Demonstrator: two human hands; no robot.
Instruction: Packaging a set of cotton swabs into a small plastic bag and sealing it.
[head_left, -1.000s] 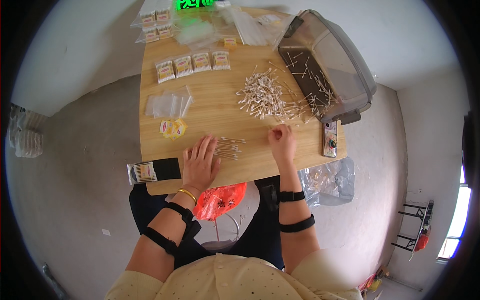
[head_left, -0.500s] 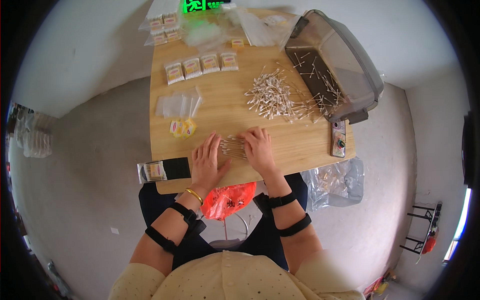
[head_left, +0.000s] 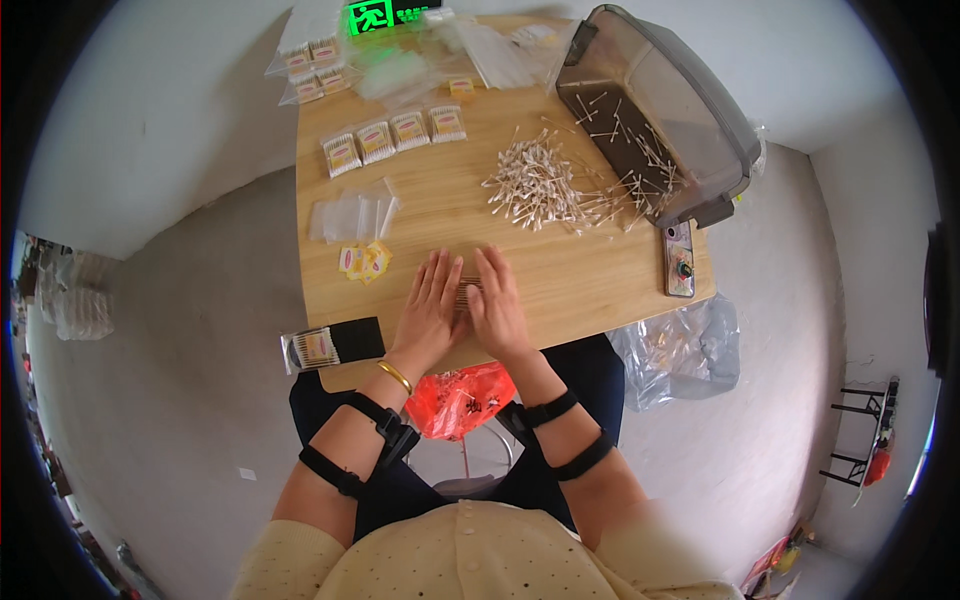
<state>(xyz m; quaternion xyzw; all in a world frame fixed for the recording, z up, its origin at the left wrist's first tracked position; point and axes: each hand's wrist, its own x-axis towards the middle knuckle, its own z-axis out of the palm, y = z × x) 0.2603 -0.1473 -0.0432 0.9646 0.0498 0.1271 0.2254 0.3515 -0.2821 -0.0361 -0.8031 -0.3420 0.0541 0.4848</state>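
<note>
A small row of cotton swabs point(head_left: 468, 292) lies side by side on the wooden table point(head_left: 420, 220) near its front edge. My left hand point(head_left: 430, 312) rests flat along the row's left end, fingers stretched out. From the other side my right hand point(head_left: 498, 308) lies against the row, its fingers also straight and its thumb over the swabs. Both palms cover the ends of the swabs, so only the middle shows. Beyond my right hand is a loose heap of cotton swabs point(head_left: 540, 182). Yellow-and-white cards point(head_left: 364, 261) and clear small bags point(head_left: 352, 215) lie beyond my left hand.
A grey translucent bin point(head_left: 690, 110) is tipped on its side at the far right, swabs inside. Several filled swab packs point(head_left: 376, 141) stand in a row at the back left. A phone point(head_left: 679, 262) lies at the right edge, another swab pack point(head_left: 316, 347) at the front left.
My hands have come closer together around the swab row. My right hand has gone from bent fingers over the swabs to straightened ones. The view has shifted slightly.
</note>
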